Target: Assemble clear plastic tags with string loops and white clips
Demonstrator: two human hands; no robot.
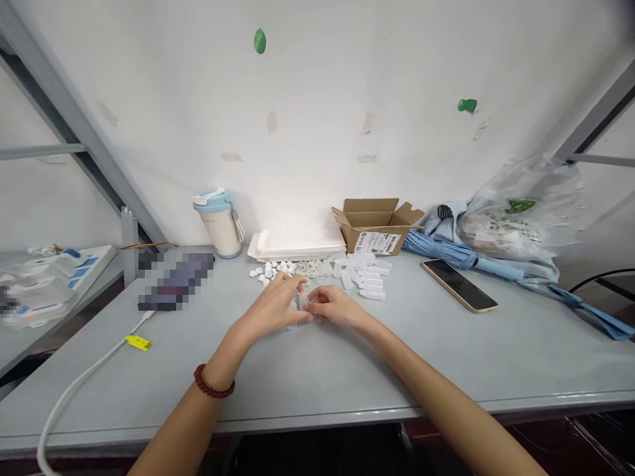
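Grey, smooth-topped table (446, 363): bears the whole lot; its slick surface could let light pieces skid if nudged.
Small brown cardboard box (377, 241), flaps open: stands behind the tubes; a push on them could press them against it.
Left hand (278, 301): thumb and fingers spread, curved around the working spot; a sweep of its knuckles could scatter the caps just beyond.
Right hand (337, 306): fingertips bent in at the piece, close to the left (how firm the hold is, I cannot tell); a loose pinch could drop it.
Translucent plastic tubes (372, 291): heaped, several side by side; one dragged out carelessly could topple its neighbours.
Pale looped cord (306, 268): tangled beside the caps; one strand pulled could bring others along.
Small translucent plastic piece (303, 301): between the hands, partly hidden; a crooked squeeze could shoot it away.
Small white plastic caps (278, 266): loosely clustered; easily rolled.
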